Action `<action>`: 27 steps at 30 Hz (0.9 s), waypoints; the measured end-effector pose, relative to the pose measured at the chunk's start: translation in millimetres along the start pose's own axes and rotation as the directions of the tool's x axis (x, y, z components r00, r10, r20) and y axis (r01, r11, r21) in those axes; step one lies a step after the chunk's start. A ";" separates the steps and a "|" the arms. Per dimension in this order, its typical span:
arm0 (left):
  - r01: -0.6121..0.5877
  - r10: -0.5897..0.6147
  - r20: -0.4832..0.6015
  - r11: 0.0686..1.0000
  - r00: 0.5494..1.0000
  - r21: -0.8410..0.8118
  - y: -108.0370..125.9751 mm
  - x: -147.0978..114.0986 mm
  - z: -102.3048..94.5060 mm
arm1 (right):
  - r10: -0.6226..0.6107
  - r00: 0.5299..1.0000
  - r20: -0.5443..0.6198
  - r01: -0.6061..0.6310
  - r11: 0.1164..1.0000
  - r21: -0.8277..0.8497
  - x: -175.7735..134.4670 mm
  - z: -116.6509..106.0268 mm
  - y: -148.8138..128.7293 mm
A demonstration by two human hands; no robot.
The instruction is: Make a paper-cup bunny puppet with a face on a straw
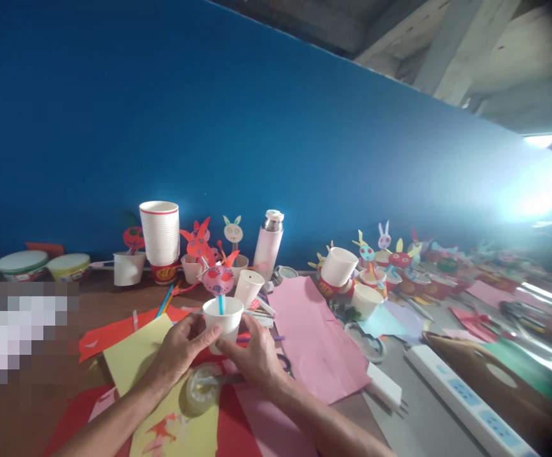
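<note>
Between my two hands stands a white paper cup (225,311), upright. A blue straw (221,305) rises out of it and carries a pink paper rabbit head (217,280) with red eyes and red ears. My left hand (188,343) closes on the cup's left side, thumb across the front. From the right, my right hand (257,352) grips the lower right side of the same cup. Just below the hands a roll of clear tape (203,388) lies on yellow paper (174,406). Behind the cup leans another paper cup (249,289).
A tall stack of paper cups (160,235) and a pink thermos (267,244) stand along the blue wall. Pink paper (316,343) spreads to the right, near a white charger (384,388) and a power strip (466,393). Several cups with paper rabbits (390,260) line the back right.
</note>
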State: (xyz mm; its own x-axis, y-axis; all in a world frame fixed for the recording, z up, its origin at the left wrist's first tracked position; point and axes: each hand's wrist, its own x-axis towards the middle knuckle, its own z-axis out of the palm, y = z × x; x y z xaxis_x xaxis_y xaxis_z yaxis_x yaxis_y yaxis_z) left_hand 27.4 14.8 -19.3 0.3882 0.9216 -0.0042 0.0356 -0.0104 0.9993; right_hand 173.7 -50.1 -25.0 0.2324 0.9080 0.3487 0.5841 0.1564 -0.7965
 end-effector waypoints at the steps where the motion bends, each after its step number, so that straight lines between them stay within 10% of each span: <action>1: 0.032 -0.031 0.015 0.999 0.999 -0.040 -0.3 0.2 -1.1 | 0.009 1.000 -0.001 -0.009 1.000 0.008 0.2 -0.8 0.3; 6: 0.221 -0.243 -0.026 0.919 0.970 -0.328 1.0 2.5 -14.3 | 0.081 0.997 -0.002 -0.081 0.997 0.020 1.0 -4.3 0.4; 12: 0.080 -0.248 -0.173 0.760 0.953 -0.645 12.8 16.0 -45.1 | 0.134 0.991 0.026 -0.134 0.991 0.005 -4.2 0.4 0.9; 27: 0.035 -0.202 -0.146 0.689 0.968 -0.724 21.0 17.3 -63.9 | 0.126 0.990 0.060 -0.119 0.987 -0.111 -9.9 6.3 5.1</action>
State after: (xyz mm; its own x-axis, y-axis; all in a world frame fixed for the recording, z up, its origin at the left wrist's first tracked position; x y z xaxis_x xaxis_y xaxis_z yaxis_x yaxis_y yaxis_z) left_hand -24.0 55.3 4.0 0.2344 0.9512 -0.2007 -0.6283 0.3058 0.7153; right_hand 169.5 -55.8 -35.6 0.2565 0.9423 0.2153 0.6350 0.0036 -0.7725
